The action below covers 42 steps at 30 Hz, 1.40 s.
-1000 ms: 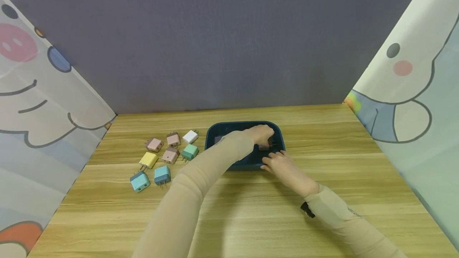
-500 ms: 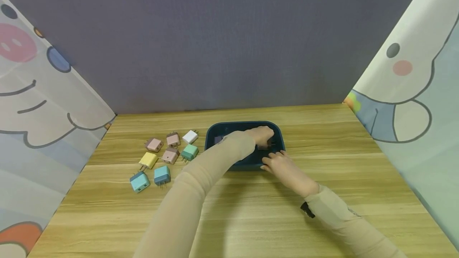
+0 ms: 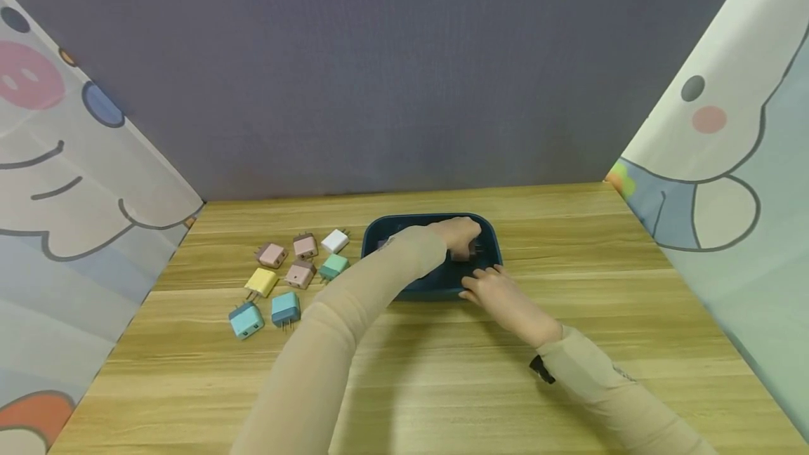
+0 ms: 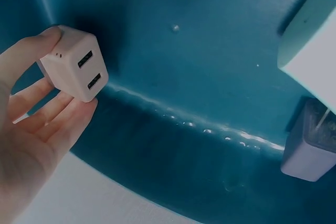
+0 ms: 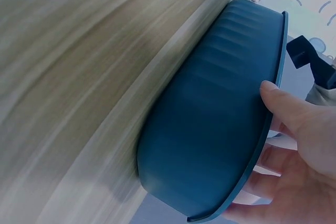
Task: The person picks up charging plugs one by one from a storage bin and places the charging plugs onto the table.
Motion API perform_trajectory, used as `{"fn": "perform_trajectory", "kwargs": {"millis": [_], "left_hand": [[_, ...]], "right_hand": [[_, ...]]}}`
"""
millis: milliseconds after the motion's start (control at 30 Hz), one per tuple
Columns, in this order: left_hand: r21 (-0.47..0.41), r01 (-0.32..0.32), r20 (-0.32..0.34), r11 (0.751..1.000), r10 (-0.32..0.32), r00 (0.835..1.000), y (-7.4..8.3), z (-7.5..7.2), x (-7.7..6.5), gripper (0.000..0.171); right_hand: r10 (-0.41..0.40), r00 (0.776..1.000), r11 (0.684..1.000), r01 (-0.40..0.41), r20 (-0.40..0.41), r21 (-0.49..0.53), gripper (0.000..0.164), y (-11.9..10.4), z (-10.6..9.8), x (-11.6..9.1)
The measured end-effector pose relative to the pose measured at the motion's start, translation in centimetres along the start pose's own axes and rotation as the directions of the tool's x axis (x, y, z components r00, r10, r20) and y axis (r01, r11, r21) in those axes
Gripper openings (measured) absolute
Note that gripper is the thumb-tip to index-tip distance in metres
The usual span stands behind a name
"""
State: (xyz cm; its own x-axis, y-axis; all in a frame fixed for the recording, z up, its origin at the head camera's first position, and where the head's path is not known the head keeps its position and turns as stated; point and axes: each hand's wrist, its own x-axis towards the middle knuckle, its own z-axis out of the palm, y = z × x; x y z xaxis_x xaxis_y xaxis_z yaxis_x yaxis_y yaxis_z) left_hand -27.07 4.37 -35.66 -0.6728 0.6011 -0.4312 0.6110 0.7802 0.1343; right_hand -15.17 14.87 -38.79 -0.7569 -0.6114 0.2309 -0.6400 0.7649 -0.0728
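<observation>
In the head view my left hand (image 3: 460, 233) reaches into a dark blue plastic bin (image 3: 436, 295). It pinches a pale pink USB charger (image 4: 77, 64) between thumb and fingers, and the charger's two ports show in the left wrist view. Its prongs are visible only in the head view, pointing right. At the bin's near right corner, my right hand (image 3: 508, 304) grips the rim, thumb on the outer wall (image 5: 220, 108) and fingers over the edge. Inside the bin also lie a mint-and-white charger (image 4: 310, 51) and a lilac charger (image 4: 307, 153).
Left of the bin, several chargers are spread on the wooden table (image 3: 569, 251): pink ones (image 3: 272, 255), a yellow one (image 3: 262, 282), blue ones (image 3: 286, 309), a white one (image 3: 335, 241) and a green one (image 3: 333, 267). A grey panel (image 3: 404, 76) stands behind.
My left hand has moved slightly left and away from me inside the bin, along with the pink charger. My right hand stays on the rim.
</observation>
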Motion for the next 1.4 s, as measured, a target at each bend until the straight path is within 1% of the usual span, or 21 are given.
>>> {"fn": "perform_trajectory", "kwargs": {"millis": [233,433,533,667,867,1067,1200,1400], "left_hand": [[0.023,0.009,0.023,1.0,-0.01,1.0,0.2,-0.6,-0.4,0.015],[0.058,-0.014,0.036,0.998,0.012,0.999,0.5,-1.2,-0.8,0.017],[0.064,-0.023,0.044,0.998,0.02,0.999,0.6,-1.5,-1.1,0.025],[0.047,-0.028,0.043,0.998,0.026,0.999,0.6,-1.9,-1.7,0.033],[-0.015,-0.034,0.036,0.999,0.034,0.999,0.4,-2.5,-2.6,0.036],[-0.004,-0.044,0.016,0.999,0.044,0.999,0.4,-3.0,-3.5,0.039],[-0.02,-0.043,-0.002,0.999,0.043,0.999,0.0,-3.3,-4.1,0.04],[-0.013,-0.039,-0.005,0.999,0.039,0.999,-0.1,-3.9,-5.2,0.038]], "right_hand": [[-0.008,1.0,1.0,0.008,0.002,-0.004,0.013,0.0,-0.1,0.0],[-0.018,1.0,1.0,0.018,0.002,-0.016,0.015,0.1,0.0,0.1],[-0.018,1.0,1.0,0.018,0.003,-0.017,0.015,0.1,0.0,0.1],[-0.015,1.0,1.0,0.015,0.003,-0.019,0.014,0.1,0.0,0.1],[-0.015,1.0,1.0,0.015,0.005,-0.014,0.014,0.0,0.0,0.1],[-0.017,1.0,1.0,0.017,0.01,-0.021,0.013,0.1,0.1,0.1],[-0.019,1.0,1.0,0.019,0.004,-0.024,0.014,0.2,0.0,0.0],[-0.009,1.0,1.0,0.009,0.02,-0.014,0.012,0.2,-0.1,0.0]]}}
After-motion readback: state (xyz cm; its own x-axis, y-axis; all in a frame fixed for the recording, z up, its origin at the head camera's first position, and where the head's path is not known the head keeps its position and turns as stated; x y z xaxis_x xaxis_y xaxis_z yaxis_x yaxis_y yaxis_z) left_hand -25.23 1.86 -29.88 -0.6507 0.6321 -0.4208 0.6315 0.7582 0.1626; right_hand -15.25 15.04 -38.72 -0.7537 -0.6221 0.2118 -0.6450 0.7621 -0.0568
